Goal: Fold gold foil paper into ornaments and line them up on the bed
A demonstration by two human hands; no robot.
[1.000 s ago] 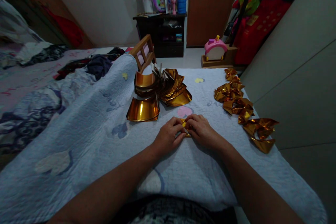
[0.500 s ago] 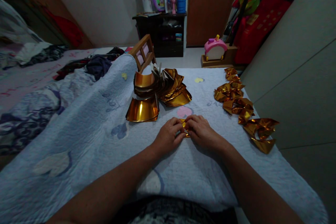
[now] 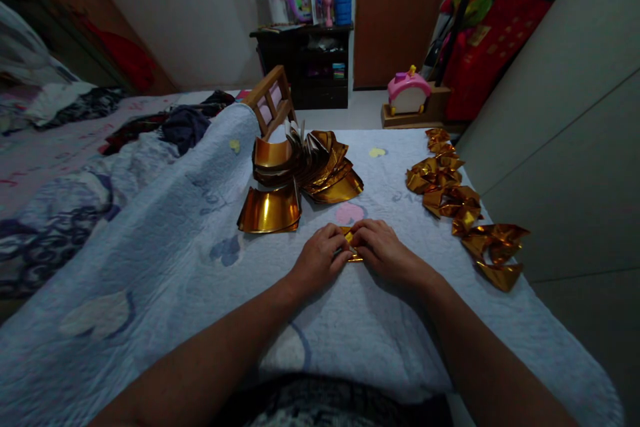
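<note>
Between my two hands lies a small piece of shiny gold foil paper (image 3: 356,258), pressed on the quilt-covered surface. My left hand (image 3: 323,255) grips its left side with curled fingers, and my right hand (image 3: 383,248) grips the right side the same way. Most of the piece is hidden under my fingers. Beyond my hands stands a fanned stack of gold foil sheets (image 3: 273,209), curved and bent. Off to the right, a row of folded gold foil pieces (image 3: 453,201) runs along the edge.
A pale blue quilt (image 3: 200,307) with heart prints covers the surface. At its far edge rises a wooden chair back (image 3: 273,97). Farther off are a dark cabinet (image 3: 305,77), a pink toy (image 3: 407,92) and a brown door (image 3: 400,13). A pale panel (image 3: 565,147) borders the right side.
Both hands stay nearly in place on the gold foil paper, with only slight finger movement. The whole view has shifted a little.
</note>
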